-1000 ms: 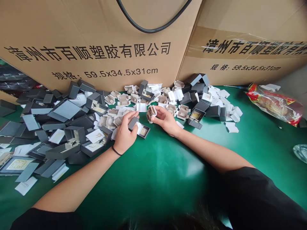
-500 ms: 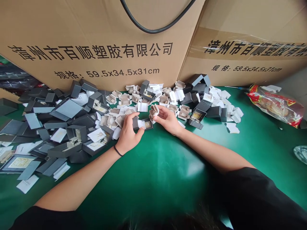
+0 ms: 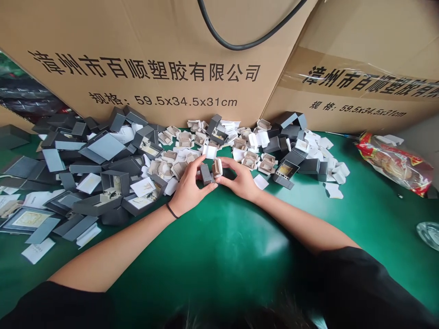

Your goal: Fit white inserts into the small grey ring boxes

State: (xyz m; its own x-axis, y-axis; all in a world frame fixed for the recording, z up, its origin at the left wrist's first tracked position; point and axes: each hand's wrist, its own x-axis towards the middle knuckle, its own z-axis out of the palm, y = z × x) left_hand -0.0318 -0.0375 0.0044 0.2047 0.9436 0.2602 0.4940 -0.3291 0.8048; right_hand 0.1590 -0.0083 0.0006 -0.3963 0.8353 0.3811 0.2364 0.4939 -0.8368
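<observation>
On the green table my left hand grips a small dark grey box between thumb and fingers. My right hand pinches a small white and beige insert right beside that box, touching or nearly touching it. Both hands meet at the front edge of a heap of small white inserts. A black band circles my left wrist.
A pile of grey boxes and lids spreads to the left, more grey boxes to the right. Two large printed cartons stand behind. A red plastic bag and a glass object lie at the right.
My hands have drawn together: the left lifted the grey box upright and the right brought the insert against it. The view shifted slightly left.
</observation>
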